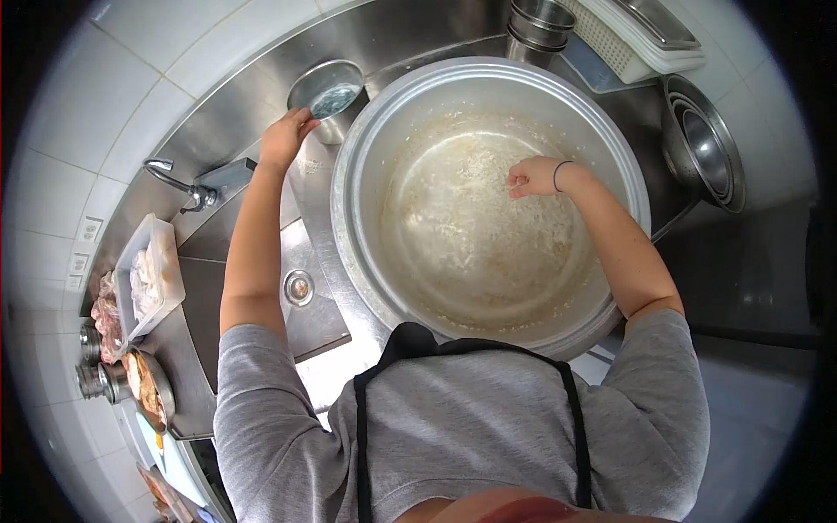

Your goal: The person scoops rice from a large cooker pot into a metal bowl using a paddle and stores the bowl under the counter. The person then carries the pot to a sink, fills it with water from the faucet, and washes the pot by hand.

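A wide metal basin (488, 218) fills the middle of the view, with pale grains stuck over its bottom and sides. My right hand (528, 178) is over the inside of the basin, its fingers curled together; what they hold, if anything, is hidden. Up at the left, my left hand (291, 136) pinches something green and scrubber-like (334, 100) at the near rim of a round steel pot (330, 129). That pot stands just left of the basin's rim.
A faucet (183, 185) and a sink with a drain (298, 288) lie left. Beyond are a white tub (166, 288) and a pan of food (157, 388). Nested steel bowls (711, 148), stacked steel pots (536, 30) and a white basket (610, 39) stand right and behind.
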The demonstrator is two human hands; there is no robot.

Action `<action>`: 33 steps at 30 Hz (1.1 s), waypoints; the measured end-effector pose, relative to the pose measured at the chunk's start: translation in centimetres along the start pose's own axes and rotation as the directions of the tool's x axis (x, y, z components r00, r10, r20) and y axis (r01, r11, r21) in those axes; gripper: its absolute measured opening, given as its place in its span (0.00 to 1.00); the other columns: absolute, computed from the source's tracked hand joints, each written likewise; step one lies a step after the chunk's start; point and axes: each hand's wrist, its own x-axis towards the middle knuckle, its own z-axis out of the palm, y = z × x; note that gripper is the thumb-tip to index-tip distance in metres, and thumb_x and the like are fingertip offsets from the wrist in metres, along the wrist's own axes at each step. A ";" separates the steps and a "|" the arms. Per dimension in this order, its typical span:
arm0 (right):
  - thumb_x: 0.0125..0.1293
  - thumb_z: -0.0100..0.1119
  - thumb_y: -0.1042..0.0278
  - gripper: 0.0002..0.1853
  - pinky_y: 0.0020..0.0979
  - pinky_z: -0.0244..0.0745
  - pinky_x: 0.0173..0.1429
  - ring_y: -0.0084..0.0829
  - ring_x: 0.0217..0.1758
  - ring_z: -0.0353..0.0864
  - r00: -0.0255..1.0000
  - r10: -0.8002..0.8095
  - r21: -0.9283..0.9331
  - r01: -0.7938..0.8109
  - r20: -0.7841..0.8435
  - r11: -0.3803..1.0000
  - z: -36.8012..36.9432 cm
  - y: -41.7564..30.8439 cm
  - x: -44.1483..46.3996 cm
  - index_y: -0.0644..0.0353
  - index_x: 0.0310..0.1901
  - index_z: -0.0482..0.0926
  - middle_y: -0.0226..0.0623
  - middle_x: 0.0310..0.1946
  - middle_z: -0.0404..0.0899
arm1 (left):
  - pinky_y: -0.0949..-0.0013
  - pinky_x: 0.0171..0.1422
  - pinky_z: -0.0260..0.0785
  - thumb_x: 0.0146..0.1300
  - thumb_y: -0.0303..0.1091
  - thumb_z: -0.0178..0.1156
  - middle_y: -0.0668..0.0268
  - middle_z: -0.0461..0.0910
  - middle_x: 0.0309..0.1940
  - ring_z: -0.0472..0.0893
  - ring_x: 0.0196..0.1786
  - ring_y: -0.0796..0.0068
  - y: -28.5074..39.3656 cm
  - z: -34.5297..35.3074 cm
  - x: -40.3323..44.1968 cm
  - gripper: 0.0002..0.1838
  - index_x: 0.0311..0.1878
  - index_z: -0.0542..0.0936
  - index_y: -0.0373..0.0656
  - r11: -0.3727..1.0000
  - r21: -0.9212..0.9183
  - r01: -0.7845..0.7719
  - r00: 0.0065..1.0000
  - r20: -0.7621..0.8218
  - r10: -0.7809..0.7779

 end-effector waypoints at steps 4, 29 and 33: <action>0.52 0.57 0.49 0.22 0.35 0.67 0.47 0.38 0.45 0.74 1.000 -0.007 -0.012 0.007 -0.006 1.000 0.2 0.3 0.4 0.57 0.42 0.75 0.41 0.40 0.76 | 0.58 0.37 0.66 0.58 0.49 0.48 0.65 0.75 0.34 0.75 0.38 0.58 -1.9 -1.4 -1.4 0.15 0.35 0.72 0.47 0.996 0.082 0.035 0.998 0.054 -0.040; 0.56 0.56 0.53 0.19 0.28 0.67 0.49 0.27 0.43 0.73 0.959 0.087 0.192 -0.035 -0.269 0.981 -5.2 5.3 -3.5 0.58 0.43 0.74 0.35 0.38 0.77 | 0.59 0.55 0.55 0.45 0.47 0.59 0.66 0.76 0.39 0.73 0.45 0.70 21.2 -5.9 -21.7 0.17 0.35 0.78 0.46 0.833 -0.343 -0.434 0.894 -0.279 0.351; 0.55 0.56 0.51 0.19 0.28 0.67 0.47 0.26 0.40 0.73 0.945 0.138 0.088 -0.117 -0.295 0.989 -6.3 5.9 -1.9 0.57 0.41 0.75 0.34 0.36 0.77 | 0.57 0.54 0.56 0.52 0.41 0.43 0.66 0.75 0.34 0.72 0.36 0.68 21.4 -5.2 -20.0 0.15 0.34 0.76 0.45 0.864 -0.342 -0.369 0.880 -0.427 0.208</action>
